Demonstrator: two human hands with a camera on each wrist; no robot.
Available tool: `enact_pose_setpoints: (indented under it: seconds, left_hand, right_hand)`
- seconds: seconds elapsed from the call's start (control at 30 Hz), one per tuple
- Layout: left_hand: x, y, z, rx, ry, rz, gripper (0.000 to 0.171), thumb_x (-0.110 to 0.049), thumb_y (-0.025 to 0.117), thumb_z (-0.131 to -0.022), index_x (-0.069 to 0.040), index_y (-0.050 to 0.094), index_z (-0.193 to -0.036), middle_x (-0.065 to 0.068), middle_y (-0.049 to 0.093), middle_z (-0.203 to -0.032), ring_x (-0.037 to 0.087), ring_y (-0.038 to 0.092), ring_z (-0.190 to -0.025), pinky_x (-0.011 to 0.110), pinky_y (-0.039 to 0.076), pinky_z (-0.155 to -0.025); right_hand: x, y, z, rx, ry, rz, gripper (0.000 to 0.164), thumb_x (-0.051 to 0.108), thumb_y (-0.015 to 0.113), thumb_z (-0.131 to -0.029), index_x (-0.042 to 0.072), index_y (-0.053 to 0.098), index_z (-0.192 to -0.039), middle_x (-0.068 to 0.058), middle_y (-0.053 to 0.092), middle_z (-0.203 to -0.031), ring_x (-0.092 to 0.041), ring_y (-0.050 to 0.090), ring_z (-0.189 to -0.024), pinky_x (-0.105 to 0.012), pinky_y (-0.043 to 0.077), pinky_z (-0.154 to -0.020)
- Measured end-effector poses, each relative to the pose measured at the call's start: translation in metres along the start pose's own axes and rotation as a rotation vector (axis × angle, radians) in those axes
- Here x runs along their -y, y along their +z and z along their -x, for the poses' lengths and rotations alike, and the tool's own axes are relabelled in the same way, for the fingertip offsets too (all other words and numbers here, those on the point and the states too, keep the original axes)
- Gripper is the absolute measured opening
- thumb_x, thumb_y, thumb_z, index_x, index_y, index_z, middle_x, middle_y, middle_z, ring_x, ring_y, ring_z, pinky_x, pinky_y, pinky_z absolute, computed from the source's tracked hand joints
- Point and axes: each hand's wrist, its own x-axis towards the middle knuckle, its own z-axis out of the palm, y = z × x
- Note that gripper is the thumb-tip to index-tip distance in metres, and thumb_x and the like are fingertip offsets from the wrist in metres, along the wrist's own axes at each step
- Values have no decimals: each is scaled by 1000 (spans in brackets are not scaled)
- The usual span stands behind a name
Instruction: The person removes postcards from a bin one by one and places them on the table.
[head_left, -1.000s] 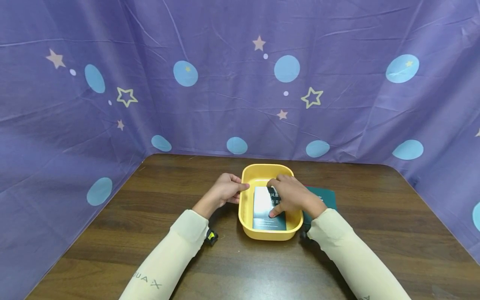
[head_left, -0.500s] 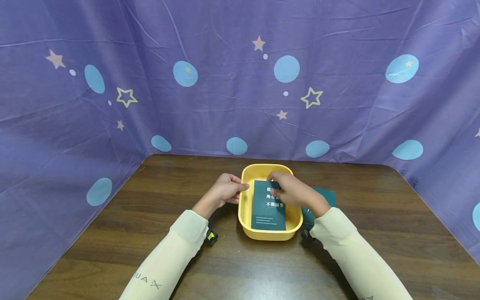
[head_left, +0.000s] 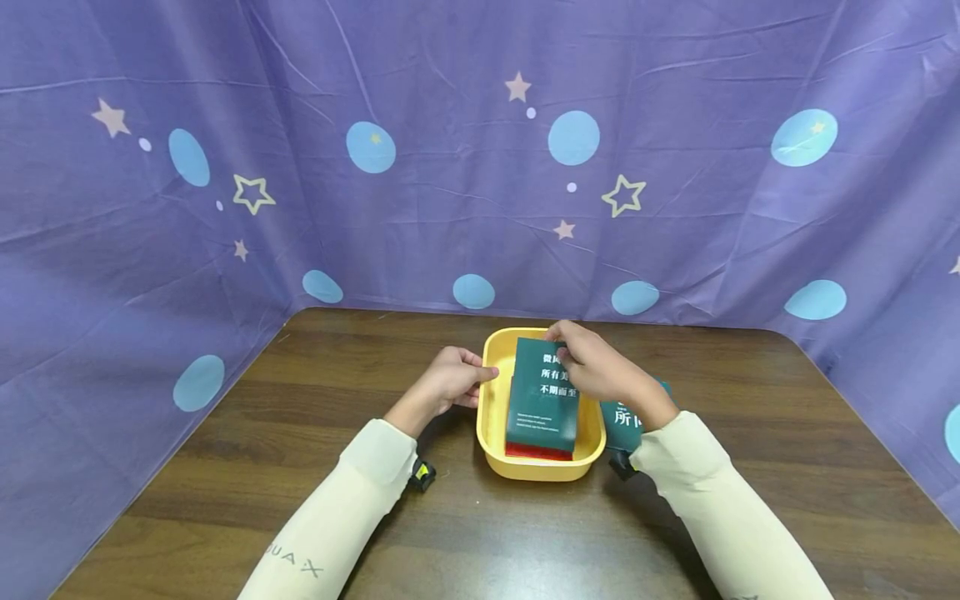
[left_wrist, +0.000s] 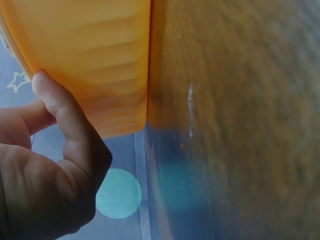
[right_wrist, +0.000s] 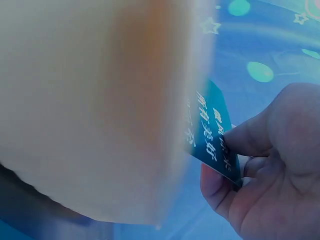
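Note:
A yellow plastic bin (head_left: 491,446) stands on the table. My left hand (head_left: 453,379) pinches its left rim; the left wrist view shows the thumb against the bin's outer wall (left_wrist: 115,65). Over the bin, my right hand (head_left: 600,367) grips a dark green notebook (head_left: 540,408) with white characters by its far right edge. In the right wrist view it looks thin, held between thumb and fingers. Something red (head_left: 538,452) shows inside the bin below the notebook's near edge. Another green notebook (head_left: 624,429) lies right of the bin, partly hidden by the right forearm.
The brown wooden table (head_left: 360,358) is backed by a purple curtain (head_left: 450,233) with stars and dots. A small black and yellow device (head_left: 423,475) sits by the left cuff. A pale sleeve (right_wrist: 100,125) blocks much of the right wrist view.
My right hand has taken hold of the green notebook in the bin and lifted it up and away, uncovering something red beneath. The left hand has stayed on the rim.

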Motion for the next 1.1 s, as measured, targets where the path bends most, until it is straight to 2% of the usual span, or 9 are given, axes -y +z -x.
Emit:
enact_pose_setpoints:
  seconds: [0.27, 0.37, 0.5, 0.6, 0.93, 1.1]
  left_hand:
    - [-3, -1, 4, 3, -4, -7, 26, -10, 71, -89, 2, 50, -99, 8, 58, -67, 10, 55, -45, 22, 54, -42]
    - [-4, -1, 5, 11, 0, -12, 29, -11, 72, -89, 3, 50, -101, 8, 58, -67, 10, 55, -46, 23, 54, -43]
    - [-6, -1, 6, 14, -4, -16, 30, -12, 72, -89, 3, 50, -103, 7, 58, -66, 10, 55, -46, 23, 54, -43]
    - [-6, -1, 6, 8, -10, -10, 29, -11, 72, -89, 2, 49, -102, 5, 56, -64, 10, 54, -45, 23, 54, -43]
    - [-2, 0, 3, -7, -6, 0, 28, -10, 71, -88, 3, 51, -101, 7, 57, -65, 10, 54, -45, 23, 55, -44]
    - [-3, 1, 4, -12, -7, 0, 28, -10, 71, -88, 3, 50, -102, 6, 56, -65, 9, 54, -45, 23, 54, -43]
  right_hand:
    - [5, -28, 7, -115, -18, -10, 21, -6, 41, -100, -3, 50, -119, -13, 56, -109, -24, 53, -95, -38, 47, -83]
    - [6, -39, 12, -126, 8, -33, 21, -3, 38, -103, -1, 47, -122, -13, 56, -110, -23, 56, -88, -37, 52, -72]
    - [7, -56, 20, -160, 34, -40, 21, 1, 36, -104, 0, 46, -123, -13, 58, -106, -23, 56, -83, -35, 50, -69]
    - [5, -66, 25, -198, 37, -37, 21, 0, 38, -104, 0, 47, -122, -14, 59, -102, -23, 55, -87, -36, 46, -75]
    - [-12, -95, 47, -236, 109, -40, 23, 5, 39, -105, 0, 45, -126, -15, 59, -109, -23, 55, -90, -28, 46, -72]
    - [-24, -104, 54, -229, 219, -45, 21, 6, 38, -105, 2, 44, -125, -15, 57, -108, -25, 54, -92, -34, 46, -77]
